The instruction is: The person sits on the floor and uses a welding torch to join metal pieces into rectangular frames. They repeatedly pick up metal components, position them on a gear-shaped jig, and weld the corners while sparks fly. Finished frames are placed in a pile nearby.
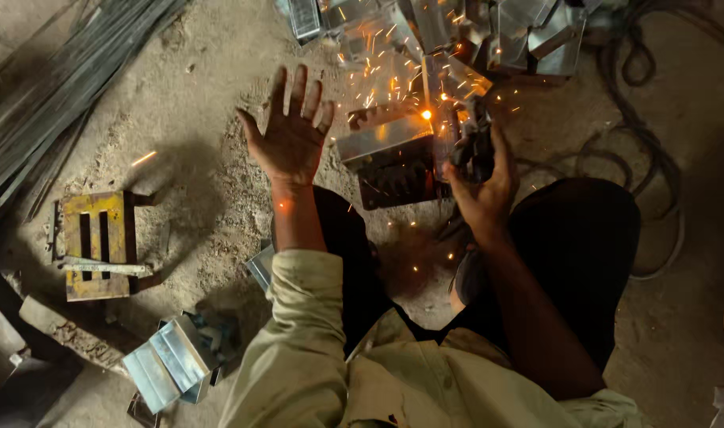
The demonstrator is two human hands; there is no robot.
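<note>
On a dusty workshop floor point(179, 158), a worker's right hand point(482, 186) grips a dark welding tool point(474, 143), its long axis pointing up-frame toward a sparking metal bracket point(393, 154) lying just beyond the knees. The left hand point(289, 135) hovers open, fingers spread, beside the sparks.

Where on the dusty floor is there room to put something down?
Bare floor lies between the metal strips, the yellow slotted block and the raised, open left hand. It is crowded by the sparks: the right hand holds a tool against the metal box, with shiny pieces piled behind.
</note>
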